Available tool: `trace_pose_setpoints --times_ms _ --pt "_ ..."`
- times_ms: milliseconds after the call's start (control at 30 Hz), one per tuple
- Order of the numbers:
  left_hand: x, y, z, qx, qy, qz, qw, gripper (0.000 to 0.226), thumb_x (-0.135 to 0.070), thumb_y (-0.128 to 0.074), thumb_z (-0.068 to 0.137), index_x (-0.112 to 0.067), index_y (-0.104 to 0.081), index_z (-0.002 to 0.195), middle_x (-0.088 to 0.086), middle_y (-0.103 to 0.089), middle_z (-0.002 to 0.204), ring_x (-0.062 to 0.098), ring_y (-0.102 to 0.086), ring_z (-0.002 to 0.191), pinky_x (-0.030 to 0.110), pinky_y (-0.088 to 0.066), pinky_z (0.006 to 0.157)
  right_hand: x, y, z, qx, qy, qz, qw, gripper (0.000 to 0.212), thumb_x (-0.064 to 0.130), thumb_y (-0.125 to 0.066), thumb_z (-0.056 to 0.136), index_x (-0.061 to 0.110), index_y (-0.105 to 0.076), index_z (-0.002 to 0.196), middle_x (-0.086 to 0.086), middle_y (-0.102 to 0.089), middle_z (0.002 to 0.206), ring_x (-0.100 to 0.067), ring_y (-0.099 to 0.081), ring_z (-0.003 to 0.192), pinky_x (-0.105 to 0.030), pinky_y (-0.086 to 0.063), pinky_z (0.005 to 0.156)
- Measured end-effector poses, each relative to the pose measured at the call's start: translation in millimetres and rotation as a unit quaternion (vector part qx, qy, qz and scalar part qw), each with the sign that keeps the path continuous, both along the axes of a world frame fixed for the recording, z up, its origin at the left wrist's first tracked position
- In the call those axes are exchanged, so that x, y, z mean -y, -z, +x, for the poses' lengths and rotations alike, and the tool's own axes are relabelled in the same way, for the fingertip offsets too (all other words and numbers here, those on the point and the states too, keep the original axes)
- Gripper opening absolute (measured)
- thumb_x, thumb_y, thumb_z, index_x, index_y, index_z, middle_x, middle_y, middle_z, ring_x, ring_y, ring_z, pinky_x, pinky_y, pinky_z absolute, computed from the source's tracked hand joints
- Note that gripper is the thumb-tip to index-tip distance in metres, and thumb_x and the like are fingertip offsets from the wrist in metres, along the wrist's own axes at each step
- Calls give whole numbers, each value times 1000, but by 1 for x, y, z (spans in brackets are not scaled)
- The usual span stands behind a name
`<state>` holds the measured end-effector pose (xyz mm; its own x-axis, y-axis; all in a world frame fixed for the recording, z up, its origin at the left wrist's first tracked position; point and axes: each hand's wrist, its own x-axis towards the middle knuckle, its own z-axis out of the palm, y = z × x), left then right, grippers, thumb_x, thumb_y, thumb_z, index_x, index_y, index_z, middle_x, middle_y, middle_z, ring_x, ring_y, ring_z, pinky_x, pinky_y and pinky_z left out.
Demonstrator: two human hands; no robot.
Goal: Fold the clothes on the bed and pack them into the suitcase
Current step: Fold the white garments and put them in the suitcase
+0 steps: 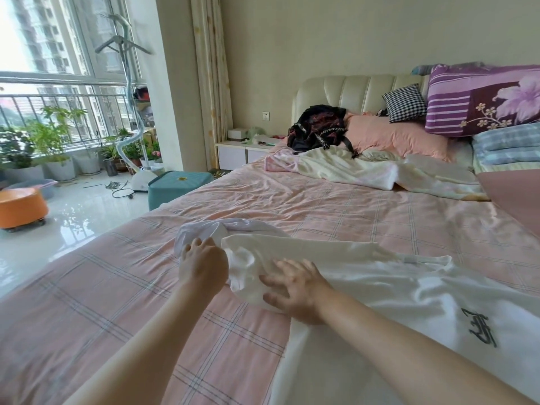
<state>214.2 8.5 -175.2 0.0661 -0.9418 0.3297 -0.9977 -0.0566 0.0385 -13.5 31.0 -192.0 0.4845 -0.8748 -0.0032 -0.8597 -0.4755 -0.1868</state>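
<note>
The left hand (202,266) curls its fingers into the bunched end of one white garment (394,283), gripping the cloth. Just beside it, the right hand (295,289) lies on the same garment with fingers spread and palm down, pressing it flat. Both bare forearms reach in from the near edge.

The garment is the only piece of clothing near the hands. It lies on the bed (117,287), spread from the middle of the sheet to the near right corner, with one black mark (479,327) on its right part. Its bunched end points toward the bed's left edge.

Around it the pink checked sheet is bare to the left edge and across a wide band toward the headboard (350,90).

At the head end there are:
- one crumpled cream blanket (365,169)
- one black bag (318,130), touching one pink pillow (400,137)
- one checked cushion (404,102)
- one purple flowered quilt (482,102) on top of one blue plaid fold (507,144) at the far right corner

Past the left edge, on the shiny floor, stand one teal box (175,185) close to the bed, one garment steamer (133,118) and one orange stool (22,207). There is open floor between them. Potted plants (55,133) line the window; I cannot count them.
</note>
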Motion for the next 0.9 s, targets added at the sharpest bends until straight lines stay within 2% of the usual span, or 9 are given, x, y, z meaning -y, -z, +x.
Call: trace_pose_setpoints --times_ms 100,200,300,367,467,533,667,800,900 --pt "-10 0 -15 -97 1 34 995 34 -39 -43 93 -21 -70 82 1 -68 94 23 -59 90 32 -40 71 -2 3 10 -47 -25 1 999 57 65 -34 98 54 -20 153 0 -1 169 -16 5 155 -46 10 123" --pt "-15 8 -28 -105 -3 88 991 40 -65 -50 84 -29 -68 87 -3 -64 95 17 -60 94 31 -44 76 2 7 19 22 -22 41 999 55 44 -47 99 40 -36 153 1 -19 166 -18 -15 153 -37 -5 124" --pt "-7 18 -26 -215 -28 104 971 22 -43 -60 89 -26 -70 97 2 -60 113 20 -57 107 32 -49 85 5 12 21 189 40 34 981 39 23 -54 95 25 -64 132 1 -53 145 -19 -44 138 -22 -27 114" --pt "-5 20 -25 -312 -69 84 944 23 -31 -58 91 -14 -68 101 8 -64 112 24 -59 104 33 -50 85 9 16 17 255 98 9 962 36 15 -52 93 19 -66 126 0 -59 135 -20 -51 132 -17 -32 107" --pt "-12 14 -36 -445 -111 66 886 26 -17 -60 89 -6 -58 112 12 -64 101 26 -61 82 30 -49 63 8 19 7 98 109 51 988 67 38 -46 98 25 -22 159 -8 -26 163 -25 -21 152 -35 -19 122" --pt "-21 8 -47 -553 -127 70 820 38 -14 -71 85 -9 -51 117 12 -60 94 28 -63 81 34 -55 60 0 19 1 20 113 90 989 79 51 -41 99 33 6 160 -10 -1 169 -24 0 156 -42 -7 125" --pt "-21 -9 -61 -685 -135 82 711 37 1 -80 75 0 -57 104 16 -64 91 33 -66 84 43 -60 77 -14 -1 -8 147 110 60 981 67 48 -46 101 25 -23 159 -9 -15 167 -22 -12 154 -32 -10 124" --pt "-25 -50 -106 -665 -1 44 745 39 -4 -71 83 -17 -53 115 3 -64 98 20 -61 85 28 -51 71 -24 -45 -31 494 183 122 841 40 38 -45 104 24 -50 141 0 -56 138 -21 -56 127 -32 -43 100" --pt "-39 -75 -172 -596 170 91 779 35 -5 -65 88 -20 -54 117 1 -70 96 10 -65 74 28 -55 70 -31 -73 -67 587 235 166 757 33 49 -36 104 32 -51 128 1 -66 120 -21 -68 100 -44 -55 89"
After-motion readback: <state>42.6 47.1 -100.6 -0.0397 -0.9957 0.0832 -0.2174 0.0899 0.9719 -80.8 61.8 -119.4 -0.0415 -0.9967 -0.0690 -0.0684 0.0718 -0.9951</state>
